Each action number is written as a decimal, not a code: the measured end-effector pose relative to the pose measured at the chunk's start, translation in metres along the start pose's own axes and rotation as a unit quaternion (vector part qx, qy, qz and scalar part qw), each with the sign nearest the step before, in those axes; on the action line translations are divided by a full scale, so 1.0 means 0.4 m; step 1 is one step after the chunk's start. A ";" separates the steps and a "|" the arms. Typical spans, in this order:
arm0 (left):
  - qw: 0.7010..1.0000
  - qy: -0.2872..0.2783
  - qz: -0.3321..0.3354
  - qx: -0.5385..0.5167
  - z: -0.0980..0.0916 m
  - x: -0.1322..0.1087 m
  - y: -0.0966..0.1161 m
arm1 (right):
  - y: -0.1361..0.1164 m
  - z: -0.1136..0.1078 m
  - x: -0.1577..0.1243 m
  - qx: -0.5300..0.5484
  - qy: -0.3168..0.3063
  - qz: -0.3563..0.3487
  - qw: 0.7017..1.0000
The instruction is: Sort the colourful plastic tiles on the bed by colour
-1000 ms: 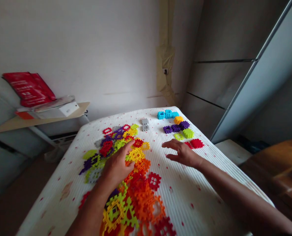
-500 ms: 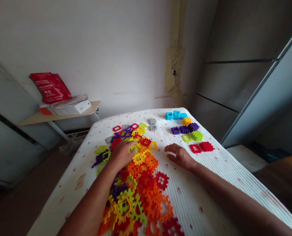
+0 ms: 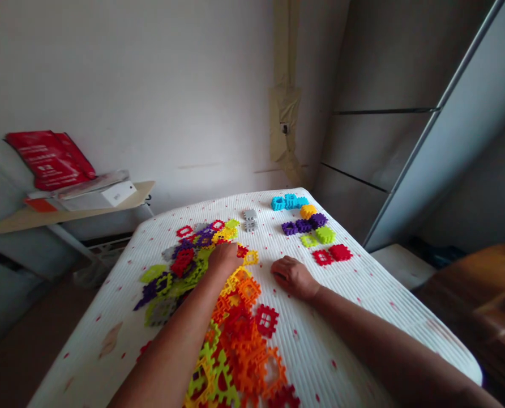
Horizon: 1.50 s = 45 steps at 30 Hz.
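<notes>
My left hand (image 3: pixel 226 258) reaches into a long heap of toothed plastic building tiles, its fingers closed and turned down among yellow and red pieces. What those fingers hold, if anything, is hidden. Orange tiles (image 3: pixel 249 290) lie just nearer than this hand, lime green tiles (image 3: pixel 199 263) to its left. To the right of the heap, my right hand (image 3: pixel 294 276) rests on the white cloth with its fingers curled in; I see no tile in it. A red window tile (image 3: pixel 266 321) lies flat at the heap's right edge, nearer than the right hand.
Sorted by colour on the far right are blue tiles (image 3: pixel 290 201), a yellow stack (image 3: pixel 308 212), purple tiles (image 3: pixel 304 224), a green stack (image 3: pixel 325 234) and red tiles (image 3: pixel 340 252). Grey tiles (image 3: pixel 249 220) stand near the far edge. A side shelf (image 3: pixel 140 195) holds red packages (image 3: pixel 51 161).
The view has turned slightly right. My left hand has shifted towards the heap's right side and its fingers have closed. My right hand's fingers have curled in from being spread.
</notes>
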State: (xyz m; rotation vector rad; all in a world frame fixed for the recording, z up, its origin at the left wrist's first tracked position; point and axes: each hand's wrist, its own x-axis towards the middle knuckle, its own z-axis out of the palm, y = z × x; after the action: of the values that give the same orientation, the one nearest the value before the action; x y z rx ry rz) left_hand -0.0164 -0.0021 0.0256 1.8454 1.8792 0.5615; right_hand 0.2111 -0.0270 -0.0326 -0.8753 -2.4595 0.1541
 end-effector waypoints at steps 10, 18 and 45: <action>0.992 0.020 0.005 -0.121 -0.055 -0.073 -0.010 | 0.008 0.009 -0.002 0.002 0.005 0.000 1.000; 0.848 -0.095 -0.070 -0.517 -0.065 -0.277 -0.021 | -0.064 -0.034 0.003 0.151 0.124 -0.015 0.981; 0.915 0.074 -0.049 -0.394 -0.056 -0.344 -0.013 | -0.041 -0.248 0.000 0.001 0.012 -0.038 0.999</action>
State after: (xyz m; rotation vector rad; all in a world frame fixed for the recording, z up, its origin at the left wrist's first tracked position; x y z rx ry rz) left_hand -0.0323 -0.1393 0.0452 1.1864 1.4781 1.2317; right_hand 0.2524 -0.0464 0.0569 -0.7771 -2.4651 0.1193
